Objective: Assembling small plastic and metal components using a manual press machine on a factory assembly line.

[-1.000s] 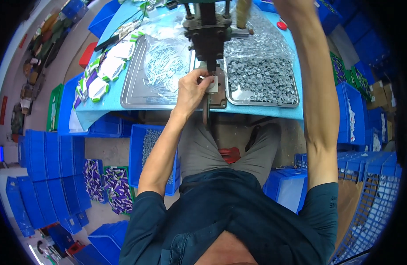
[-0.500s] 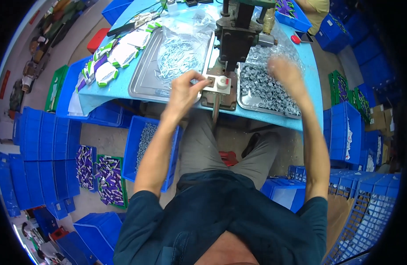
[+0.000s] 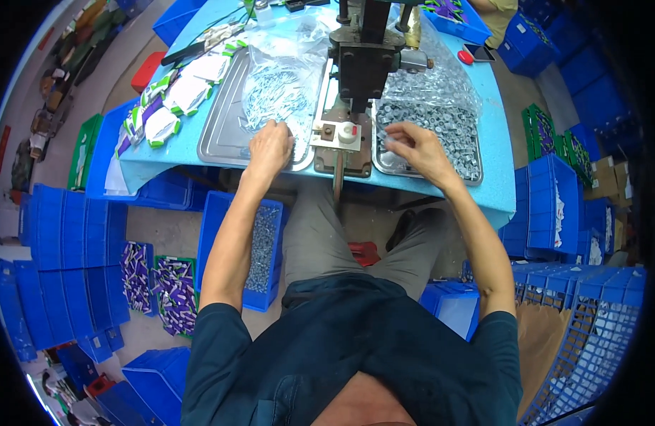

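A dark hand press (image 3: 361,67) stands on a light blue table (image 3: 164,160) between two metal trays. My left hand (image 3: 269,147) rests on the near edge of the left tray (image 3: 224,121), fingers curled in a pile of thin metal pins (image 3: 274,92). My right hand (image 3: 411,145) hovers over the right tray (image 3: 384,162), fingertips pinched on a small grey part from the heap of round metal caps (image 3: 441,128). A small white fixture (image 3: 339,133) sits on the press base between my hands.
Clear plastic bags (image 3: 434,78) lie behind the trays. White and green packets (image 3: 167,99) cover the table's left side. A blue bin of metal parts (image 3: 253,241) stands under the table, with many blue crates (image 3: 57,234) around my seat.
My right hand came down from the press lever to the right tray of caps. My left hand drew back from the fixture to the left tray of pins.
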Available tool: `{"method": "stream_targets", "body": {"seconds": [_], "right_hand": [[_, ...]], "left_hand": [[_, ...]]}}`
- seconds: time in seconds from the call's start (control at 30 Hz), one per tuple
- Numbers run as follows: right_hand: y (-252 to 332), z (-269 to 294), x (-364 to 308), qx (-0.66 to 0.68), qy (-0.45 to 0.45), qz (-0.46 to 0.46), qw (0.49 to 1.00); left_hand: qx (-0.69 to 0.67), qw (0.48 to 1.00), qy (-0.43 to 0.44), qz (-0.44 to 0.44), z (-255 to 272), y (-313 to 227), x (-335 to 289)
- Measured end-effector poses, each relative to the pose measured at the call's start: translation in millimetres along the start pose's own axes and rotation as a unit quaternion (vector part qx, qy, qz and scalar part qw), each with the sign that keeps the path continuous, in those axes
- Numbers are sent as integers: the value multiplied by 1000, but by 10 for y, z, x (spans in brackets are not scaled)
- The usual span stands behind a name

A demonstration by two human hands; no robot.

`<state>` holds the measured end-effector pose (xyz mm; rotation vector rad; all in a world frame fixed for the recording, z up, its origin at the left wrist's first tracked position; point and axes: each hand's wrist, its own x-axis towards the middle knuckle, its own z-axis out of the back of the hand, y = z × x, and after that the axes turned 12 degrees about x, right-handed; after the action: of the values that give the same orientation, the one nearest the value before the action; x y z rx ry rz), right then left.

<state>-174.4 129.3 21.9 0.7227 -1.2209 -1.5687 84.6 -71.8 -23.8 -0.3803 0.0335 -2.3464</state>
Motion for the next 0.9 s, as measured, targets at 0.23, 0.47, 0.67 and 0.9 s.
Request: {"method": "stream_targets", "body": {"seconds": [0.23,0.47,0.67,0.9], "right_hand": [[-155,-775,289,-99,-125,279,947],[-210,-816,58,-118,-92,292,945],[-332,-762,9,7,-73,214,974],[-411,-650,71,78,-54,190,977]], "left_hand": [[-455,882,75,98,144,-256,17],[-623,769,13,144,101,-783,115],[-561,819,28,115,65,-959,170],[-471,880,-35,50,51,-975,151]]}}
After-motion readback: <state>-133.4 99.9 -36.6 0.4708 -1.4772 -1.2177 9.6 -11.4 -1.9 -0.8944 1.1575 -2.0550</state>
